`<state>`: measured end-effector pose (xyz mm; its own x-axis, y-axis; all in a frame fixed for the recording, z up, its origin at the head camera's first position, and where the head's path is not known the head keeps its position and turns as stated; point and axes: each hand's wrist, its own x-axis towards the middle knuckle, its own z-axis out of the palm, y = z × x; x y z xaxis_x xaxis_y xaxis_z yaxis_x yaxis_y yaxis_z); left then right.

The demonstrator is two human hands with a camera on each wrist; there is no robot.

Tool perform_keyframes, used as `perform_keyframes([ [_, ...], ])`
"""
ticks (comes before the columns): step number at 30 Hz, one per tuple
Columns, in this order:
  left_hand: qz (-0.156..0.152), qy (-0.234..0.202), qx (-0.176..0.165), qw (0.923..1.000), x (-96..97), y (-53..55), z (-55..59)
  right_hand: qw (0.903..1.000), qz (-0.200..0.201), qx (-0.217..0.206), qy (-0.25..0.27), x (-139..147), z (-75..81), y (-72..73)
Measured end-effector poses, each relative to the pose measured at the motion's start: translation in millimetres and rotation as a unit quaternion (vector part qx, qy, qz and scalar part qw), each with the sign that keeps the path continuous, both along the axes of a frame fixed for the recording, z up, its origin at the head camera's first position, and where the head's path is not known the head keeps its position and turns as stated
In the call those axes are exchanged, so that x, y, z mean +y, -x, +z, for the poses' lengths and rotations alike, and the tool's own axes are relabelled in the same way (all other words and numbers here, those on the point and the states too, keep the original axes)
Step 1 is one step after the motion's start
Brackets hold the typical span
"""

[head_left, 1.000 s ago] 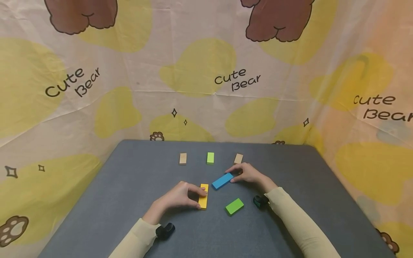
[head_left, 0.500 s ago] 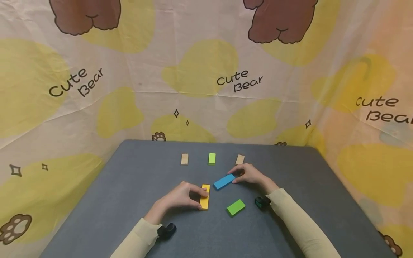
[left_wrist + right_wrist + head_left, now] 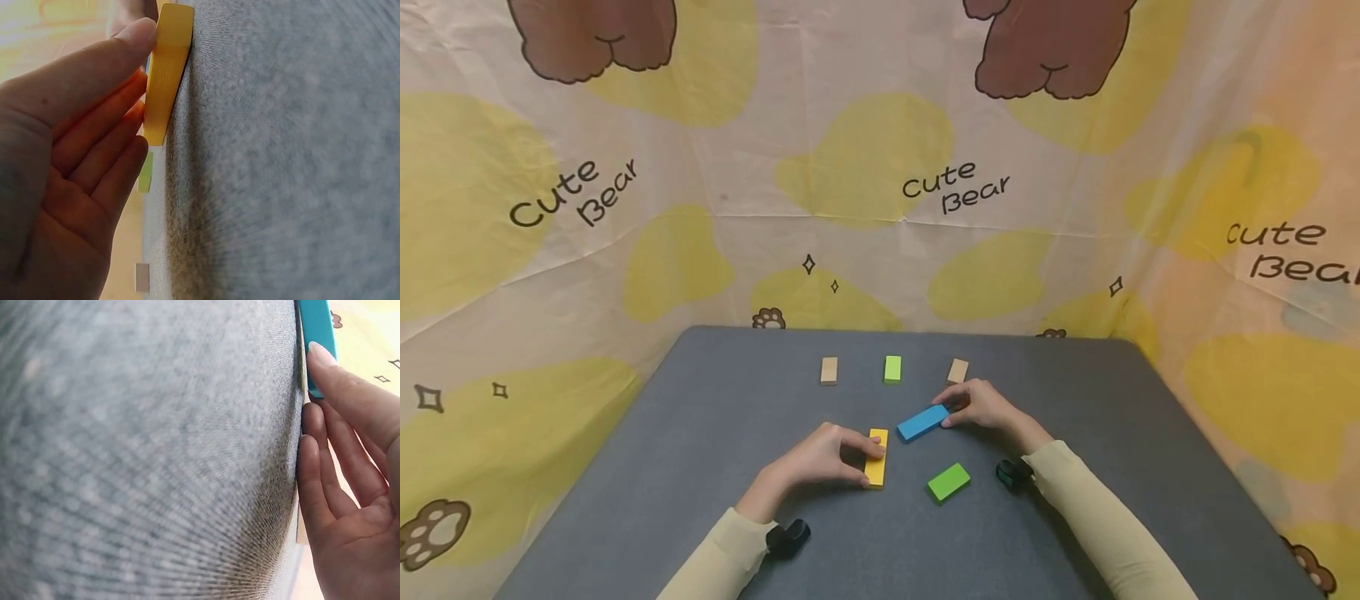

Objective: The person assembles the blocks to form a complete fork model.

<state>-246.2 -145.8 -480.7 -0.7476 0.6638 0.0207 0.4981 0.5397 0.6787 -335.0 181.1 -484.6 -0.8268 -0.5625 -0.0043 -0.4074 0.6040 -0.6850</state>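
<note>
Risk of a bump between two grips

On the tabletop point(image 3: 700, 500), the left hand point(image 3: 820, 458) pinched the yellow block point(image 3: 877, 471); the right hand point(image 3: 988, 408) gripped the blue block point(image 3: 921, 423) by one end, its free end near the yellow block but apart. A slight inward push could have knocked them together. The one-ended hold might have let blue swivel, and straying knuckles could have nudged the nearest tan block point(image 3: 957, 370).
</note>
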Motion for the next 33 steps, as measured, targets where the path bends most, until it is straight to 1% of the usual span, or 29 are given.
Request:
perform_keyframes([
  [6,-0.003,-0.004,0.005,1.0000,-0.2,-0.3,0.0,0.9999,-0.012,-0.002,0.007,2.7,1.5,-3.0],
  [13,-0.002,-0.003,0.000,1.0000,0.3,-1.7,0.1,0.9997,-0.025,0.001,0.000,7.5,2.6,-8.3],
  [21,-0.002,-0.005,-0.005,1.0000,0.5,-3.2,2.3,0.9991,-0.042,-0.003,0.003,12.7,7.8,-13.8],
  [28,-0.001,-0.006,-0.007,1.0000,0.7,-4.7,5.2,0.9990,-0.042,0.008,0.010,14.8,11.2,-17.0],
  [33,-0.003,-0.010,-0.010,0.9999,0.7,-5.6,6.3,0.9989,-0.041,0.002,0.022,15.2,10.8,-17.4],
])
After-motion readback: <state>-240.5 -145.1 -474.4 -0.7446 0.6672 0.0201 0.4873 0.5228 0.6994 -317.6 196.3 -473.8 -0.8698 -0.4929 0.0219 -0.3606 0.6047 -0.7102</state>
